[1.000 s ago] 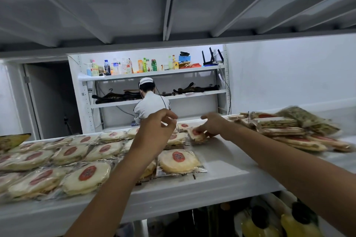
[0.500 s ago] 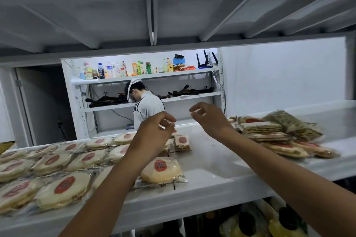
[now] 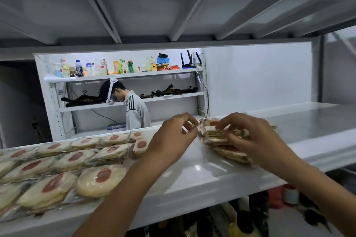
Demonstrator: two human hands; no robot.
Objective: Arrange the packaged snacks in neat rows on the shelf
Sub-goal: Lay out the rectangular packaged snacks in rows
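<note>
Flat, crinkly snack packs [image 3: 217,133] lie on the smooth white shelf [image 3: 192,175]. Left hand [image 3: 171,138] fingers pinch 1 edge; right hand [image 3: 258,140] fingers curl round them.

Rows of snacks [image 3: 92,177] on shelf [image 3: 192,181] at left, pile [image 3: 221,138] at right, person [image 3: 134,109] behind shelf

I see round pale cakes [image 3: 100,181] in clear wrappers, each with a red centre label, lying flat in overlapping rows on the left of the white shelf [image 3: 192,175]. Smaller square packets [image 3: 140,145] sit at the rows' far end. Right of them a loose pile [image 3: 216,133] of wrapped snacks lies askew, its blurred top packet perhaps striped.
</note>
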